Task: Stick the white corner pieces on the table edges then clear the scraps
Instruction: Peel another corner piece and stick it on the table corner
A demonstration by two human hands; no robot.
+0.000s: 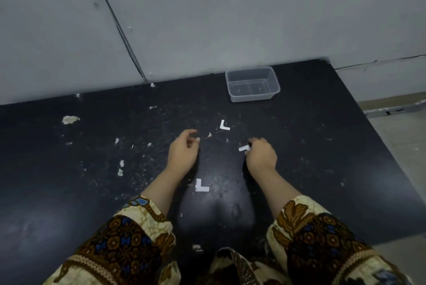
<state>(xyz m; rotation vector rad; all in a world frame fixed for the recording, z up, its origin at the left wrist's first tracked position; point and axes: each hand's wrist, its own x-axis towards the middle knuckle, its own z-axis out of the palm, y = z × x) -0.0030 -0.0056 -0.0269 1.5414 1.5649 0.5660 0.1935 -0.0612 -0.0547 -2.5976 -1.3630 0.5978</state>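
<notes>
Hands first: the right hand [261, 154] hovers low over the middle of the bench, knuckles up, its fingertips pinching a held corner piece [244, 148], a small white L that juts out to the left of the fingers. The left hand [184, 148] lies just beside it to the left, apart from it, with fingers loosely curled and thumb and forefinger bent toward each other; whether anything tiny sits between them cannot be told. Behind everything stands a grey panelled wall [230, 19], crossed by a dark slanting seam [119, 29]. The black bench [322, 146] butts against that wall and fills most of the view, its surface scratched and speckled with pale flecks; past its right edge a strip of pale floor [405, 137] shows. Two wide patterned sleeves in brown, cream and blue, the left sleeve [129, 245] and the right sleeve [318, 238], cover the forearms at the near edge. A clear plastic container [251, 97], rectangular and upright, stands near the wall, beyond the right hand. A near corner piece [201, 186] lies flat between the two forearms, and a far corner piece [224, 125] lies flat beyond the hands, between them and the container. White scraps are scattered mostly on the left half: a large scrap [70, 119] well to the left, two small scraps [121, 163] left of the left wrist, one sliver [209, 134] between the hands, and another bit [197, 248] at the near edge.
</notes>
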